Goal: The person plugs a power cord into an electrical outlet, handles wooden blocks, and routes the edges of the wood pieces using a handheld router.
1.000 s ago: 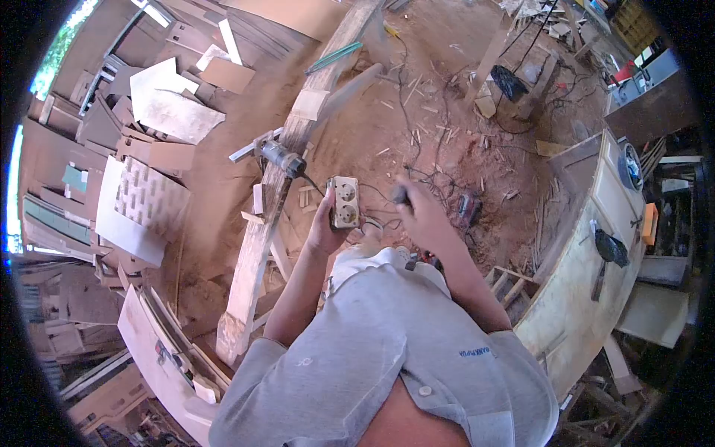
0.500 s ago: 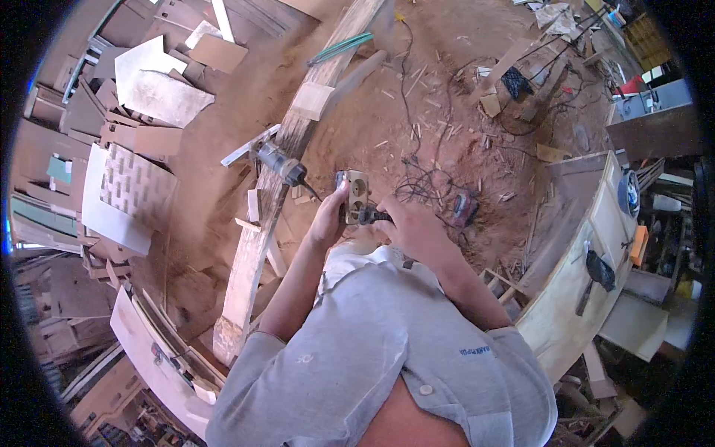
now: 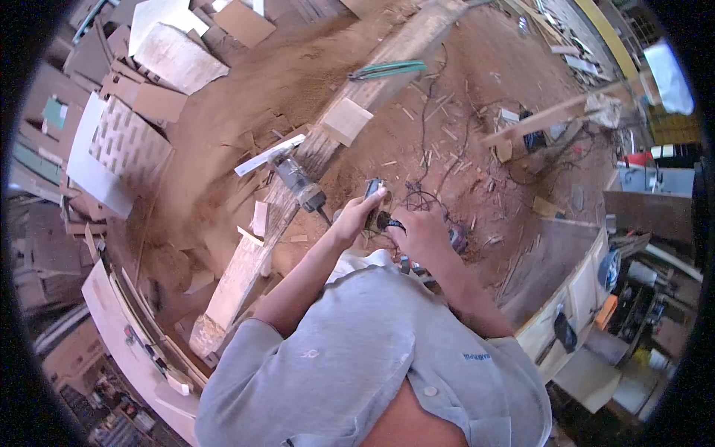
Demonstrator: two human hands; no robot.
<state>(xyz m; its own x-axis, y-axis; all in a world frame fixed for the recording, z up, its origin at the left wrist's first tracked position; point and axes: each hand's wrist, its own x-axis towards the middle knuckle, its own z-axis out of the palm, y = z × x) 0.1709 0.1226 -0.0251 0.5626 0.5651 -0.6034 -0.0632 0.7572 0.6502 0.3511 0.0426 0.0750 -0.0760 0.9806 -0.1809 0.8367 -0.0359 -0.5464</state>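
Left hand (image 3: 360, 214) is clasping a beige rectangular socket block (image 3: 386, 201) — right hand (image 3: 422, 232), angling inward, pinching a black plug (image 3: 386, 220) — over brown dirt floor (image 3: 212, 145).

This looks like a rough woodworking workshop. A long, thick timber beam (image 3: 242, 279) runs diagonally across the space, with a handheld power tool (image 3: 298, 185) and a squarish wooden block (image 3: 348, 121) resting on it. Thin wood scraps (image 3: 438, 106) litter the dusty brown ground (image 3: 205, 149), and a dark cable (image 3: 424, 127) snakes among them. Cut sheets of board (image 3: 179, 58) lie heaped along the left, one panel (image 3: 130, 153) marked with rows of brown rectangles, while more boards (image 3: 585, 374) crowd the right
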